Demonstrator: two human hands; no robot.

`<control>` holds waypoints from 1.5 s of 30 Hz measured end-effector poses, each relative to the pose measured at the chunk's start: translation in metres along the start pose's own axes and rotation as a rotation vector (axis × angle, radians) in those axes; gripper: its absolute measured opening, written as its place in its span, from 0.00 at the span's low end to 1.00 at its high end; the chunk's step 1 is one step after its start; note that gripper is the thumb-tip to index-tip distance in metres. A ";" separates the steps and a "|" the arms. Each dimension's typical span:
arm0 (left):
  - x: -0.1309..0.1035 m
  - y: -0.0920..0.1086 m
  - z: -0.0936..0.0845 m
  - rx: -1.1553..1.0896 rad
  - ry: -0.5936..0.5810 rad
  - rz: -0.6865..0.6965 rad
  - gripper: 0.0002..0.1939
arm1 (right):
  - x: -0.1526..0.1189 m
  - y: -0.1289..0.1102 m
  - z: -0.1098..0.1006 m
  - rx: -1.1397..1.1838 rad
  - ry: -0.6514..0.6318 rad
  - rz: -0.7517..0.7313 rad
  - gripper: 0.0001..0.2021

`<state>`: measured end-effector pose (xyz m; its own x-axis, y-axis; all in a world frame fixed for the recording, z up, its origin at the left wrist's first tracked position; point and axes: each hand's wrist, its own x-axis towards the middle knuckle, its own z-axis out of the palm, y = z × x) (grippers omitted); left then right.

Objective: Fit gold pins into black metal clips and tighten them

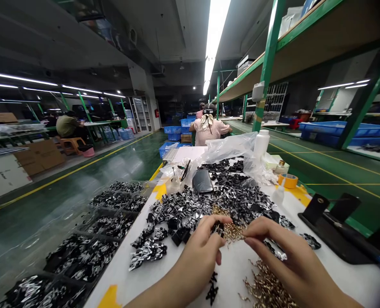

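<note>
1. the left hand [205,248] reaches over the white tabletop [231,273], thumb and index finger bent toward each other with a small gap; a black part [218,229] shows in that gap, but whether it is gripped i cannot tell.
2. the right hand [286,252] has thumb and index tips almost meeting, right by the gold pieces [233,232] – whether they pinch one, i cannot tell.
3. those gold pieces lie between the hands, against the big heap of black and silver clips [183,207]; a second gold pile [266,286] sits partly under the right hand.
4. beyond the heap's near part is a dark phone [202,181]; to the right, a roll of orange tape [287,181] and a black stand [329,226].
5. clear trays [90,231] of similar clips stand left of the table – and a person in pink [209,130] sits ahead.
</note>
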<state>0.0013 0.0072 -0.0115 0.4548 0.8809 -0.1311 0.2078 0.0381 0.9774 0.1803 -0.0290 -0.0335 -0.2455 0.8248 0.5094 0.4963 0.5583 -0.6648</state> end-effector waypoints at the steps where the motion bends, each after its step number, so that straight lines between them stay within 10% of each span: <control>1: 0.000 -0.001 0.000 -0.018 0.008 0.018 0.18 | 0.000 -0.001 -0.001 -0.011 0.014 0.014 0.05; 27: 0.002 0.000 0.001 -0.156 -0.071 0.063 0.14 | -0.001 0.004 0.002 -0.249 0.079 -0.267 0.09; 45: 0.003 -0.001 0.002 -0.226 -0.107 0.058 0.12 | 0.002 0.000 0.003 -0.040 0.033 0.011 0.06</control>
<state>0.0037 0.0090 -0.0135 0.5520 0.8301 -0.0791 -0.0142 0.1043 0.9944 0.1771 -0.0269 -0.0341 -0.2130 0.8269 0.5205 0.5315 0.5451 -0.6484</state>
